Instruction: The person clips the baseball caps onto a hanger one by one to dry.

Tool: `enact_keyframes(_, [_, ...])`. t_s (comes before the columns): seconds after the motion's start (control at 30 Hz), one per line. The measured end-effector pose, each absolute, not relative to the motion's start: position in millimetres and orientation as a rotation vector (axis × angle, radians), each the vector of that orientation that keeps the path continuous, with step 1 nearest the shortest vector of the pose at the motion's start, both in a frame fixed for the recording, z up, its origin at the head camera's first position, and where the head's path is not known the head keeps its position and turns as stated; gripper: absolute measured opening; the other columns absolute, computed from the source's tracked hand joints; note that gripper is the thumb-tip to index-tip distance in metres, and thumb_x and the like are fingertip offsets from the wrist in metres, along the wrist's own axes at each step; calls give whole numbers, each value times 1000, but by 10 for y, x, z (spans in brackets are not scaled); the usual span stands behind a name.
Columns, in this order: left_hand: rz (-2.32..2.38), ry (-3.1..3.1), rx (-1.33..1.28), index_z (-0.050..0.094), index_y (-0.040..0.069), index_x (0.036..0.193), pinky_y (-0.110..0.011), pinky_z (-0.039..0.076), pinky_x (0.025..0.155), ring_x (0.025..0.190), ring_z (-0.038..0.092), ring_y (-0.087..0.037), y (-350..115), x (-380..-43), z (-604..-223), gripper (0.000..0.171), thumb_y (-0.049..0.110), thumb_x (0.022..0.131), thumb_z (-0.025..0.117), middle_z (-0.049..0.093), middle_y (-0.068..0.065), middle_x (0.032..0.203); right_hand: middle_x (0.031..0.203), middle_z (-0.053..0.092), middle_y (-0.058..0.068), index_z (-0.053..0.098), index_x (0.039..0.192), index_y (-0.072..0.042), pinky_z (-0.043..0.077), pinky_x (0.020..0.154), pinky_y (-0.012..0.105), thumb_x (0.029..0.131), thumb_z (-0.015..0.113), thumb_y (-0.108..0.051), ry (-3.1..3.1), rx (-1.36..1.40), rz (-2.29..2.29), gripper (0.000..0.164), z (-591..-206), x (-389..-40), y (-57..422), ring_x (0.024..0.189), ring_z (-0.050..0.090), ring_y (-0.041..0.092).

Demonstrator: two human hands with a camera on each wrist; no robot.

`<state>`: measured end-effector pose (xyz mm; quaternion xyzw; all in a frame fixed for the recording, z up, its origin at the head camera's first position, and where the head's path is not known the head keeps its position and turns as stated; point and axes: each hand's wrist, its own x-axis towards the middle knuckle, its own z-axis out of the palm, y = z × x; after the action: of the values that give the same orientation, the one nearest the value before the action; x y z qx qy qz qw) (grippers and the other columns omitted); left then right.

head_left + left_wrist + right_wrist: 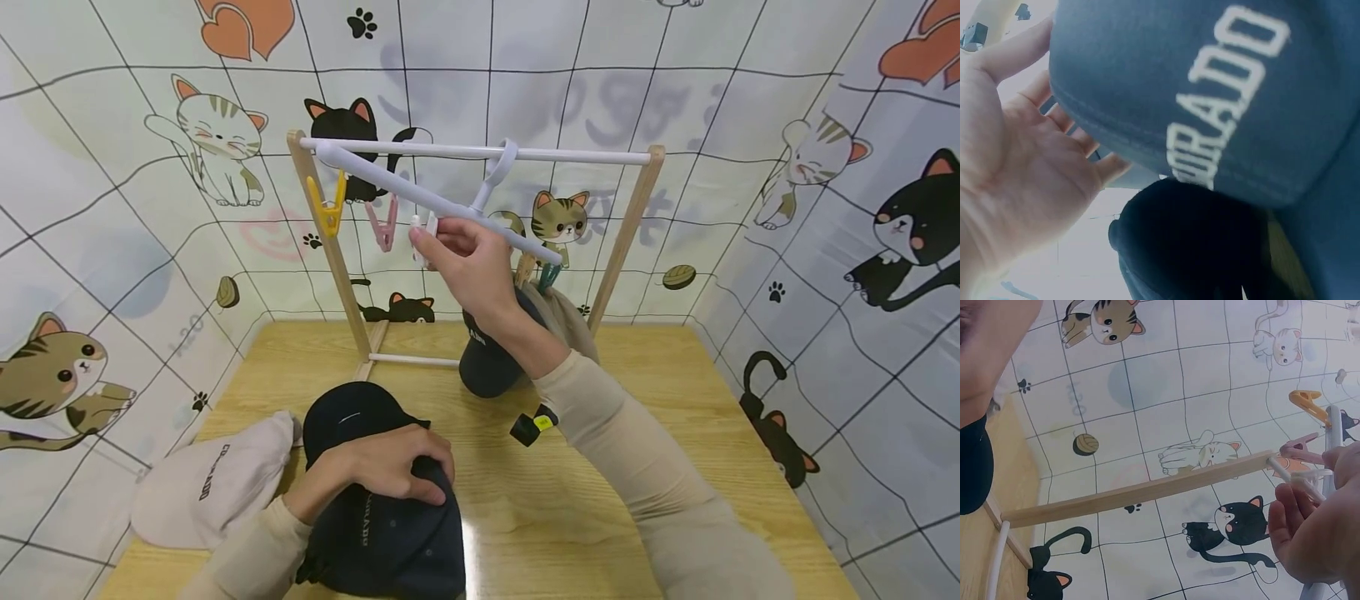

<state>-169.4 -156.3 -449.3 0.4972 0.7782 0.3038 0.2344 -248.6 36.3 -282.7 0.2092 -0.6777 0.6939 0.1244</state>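
My right hand (483, 271) pinches a white clothespin (417, 237) just under the bar of a pale lilac hanger (405, 190). The hanger hooks over the rack's top rail and tilts down to the right. A yellow clothespin (327, 208) and a pink clothespin (384, 223) hang left of that hand. At the low end, a green clothespin (550, 275) clips a beige cap (576, 325); a dark cap (487, 367) hangs beside it. Over the table, my left hand (382, 465) holds a navy cap (1141, 75) by its edge, fingers partly hidden behind it.
A black cap (352, 410) lies just beyond the navy one, and a pale cap (217, 492) lies at the left. The wooden rack post (628, 237) stands on the wood-grain table (637, 467). Cat-patterned cloth walls (465, 92) surround the table.
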Motion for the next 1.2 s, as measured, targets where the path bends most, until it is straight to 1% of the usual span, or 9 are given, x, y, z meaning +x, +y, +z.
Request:
enact_keyframes(0.07, [858,2122,1381,82,24,116,-21,59,96,103,69,5,-1550,-1695,-4471,14,35,108,79,78,8,114,105,85,15,79,123,1,70,94,51,104,84,-22,-1967,582,2052,31,-2808,-2487,353,81,79,11])
enact_keyframes(0.2, [901,2108,1378,80,27,116,-22,59,97,104,70,4,-1521,-1680,-4408,13,36,108,79,78,10,114,106,86,17,79,123,3,71,85,37,103,85,-23,-1944,516,2110,34,-2768,-2483,336,78,79,12])
enact_keyframes(0.37, [976,2078,1363,80,27,116,-25,60,97,103,70,2,-1493,-1656,-4353,11,35,108,78,78,10,113,102,86,15,79,120,3,70,78,32,102,86,-26,-1956,462,2129,35,-2724,-2468,338,72,77,10])
enact_keyframes(0.57, [1041,2071,1343,79,28,114,-28,61,96,101,70,-1,-1479,-1663,-4299,8,33,109,77,78,9,111,94,85,11,83,114,3,70,75,32,101,87,-29,-1993,456,2102,34,-2649,-2473,345,71,77,12])
enact_keyframes(0.73, [1096,2078,1324,79,26,114,-32,61,99,102,70,-4,-1469,-1693,-4232,7,30,108,78,77,8,110,89,83,9,85,111,2,71,72,33,102,87,-29,-2009,469,2105,33,-2610,-2470,357,71,79,13])
enact_keyframes(0.87, [1131,2090,1306,78,24,115,-31,59,99,101,68,-6,-1451,-1728,-4204,7,29,110,76,75,5,109,91,84,10,85,113,1,71,74,35,103,86,-30,-2024,490,2121,32,-2603,-2471,372,73,81,14])
enact_keyframes(1.03, [1190,2104,1271,76,19,115,-30,56,95,99,64,-9,-1432,-1764,-4179,8,26,112,73,73,2,109,95,84,12,86,114,0,72,78,37,104,85,-29,-2054,524,2120,31,-2603,-2467,395,77,83,15])
enact_keyframes(1.13, [1227,2104,1291,75,16,115,-30,55,93,98,63,-10,-1414,-1776,-4146,7,22,112,72,73,-1,107,98,85,12,86,115,-1,72,79,38,104,85,-29,-2074,528,2109,31,-2608,-2466,408,79,83,15])
enact_keyframes(1.2, [1245,2108,1299,75,17,114,-30,55,92,97,63,-10,-1397,-1782,-4111,4,20,111,73,73,0,105,99,85,12,86,115,-1,72,79,37,104,85,-29,-2081,527,2096,31,-2612,-2468,419,79,83,15])
